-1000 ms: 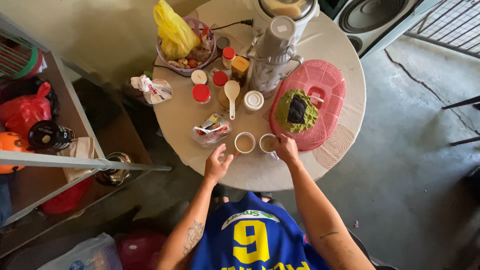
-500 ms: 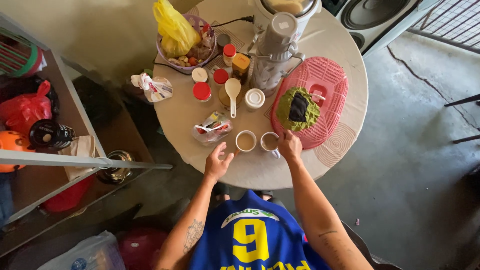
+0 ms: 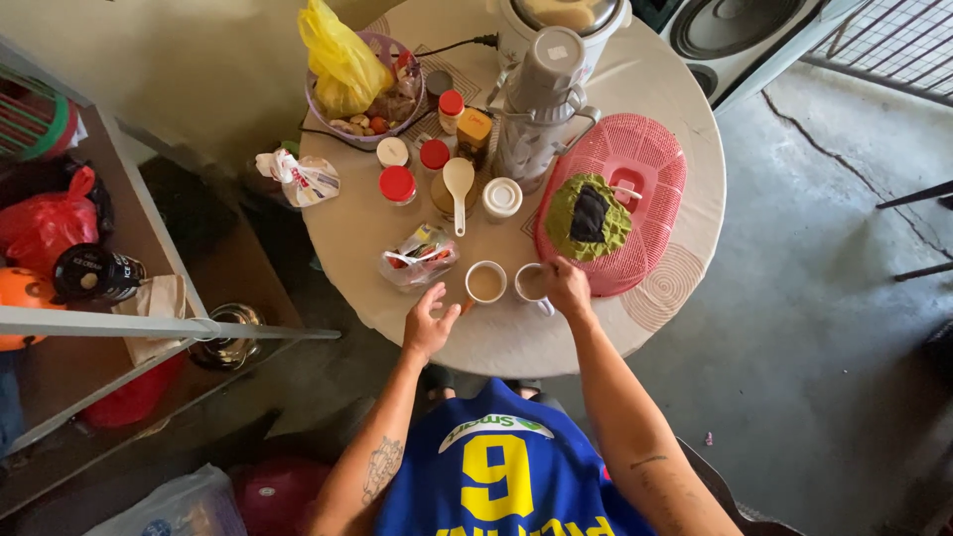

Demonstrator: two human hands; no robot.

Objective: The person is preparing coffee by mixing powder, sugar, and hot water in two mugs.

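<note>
Two white mugs of light-brown drink stand side by side near the front edge of the round table (image 3: 377,238): I see the left mug (image 3: 485,282) free, and the right mug (image 3: 532,283) partly under my right hand (image 3: 568,289), whose fingers curl over its rim in what looks like a grip, though I cannot tell how firm. My left hand (image 3: 428,325) lies open on the cloth, fingers spread, just beside the left mug without touching it. Behind the mugs sit one tied clear bag of red items (image 3: 419,256), one pale spoon (image 3: 459,189) resting across a jar, one white-lidded jar (image 3: 502,198), and three red-capped containers, the nearest being the large red-lidded jar (image 3: 398,184). To the right lies one pink mesh food cover (image 3: 635,189) carrying one green cloth (image 3: 588,215). Farther back stand one grey thermos jug (image 3: 538,104), one rice cooker (image 3: 561,18), and one purple basket (image 3: 369,89) holding a yellow bag. The table wears a cream cloth; bare concrete floor (image 3: 814,347) surrounds it, with a shelf unit (image 3: 129,318) at left.
</note>
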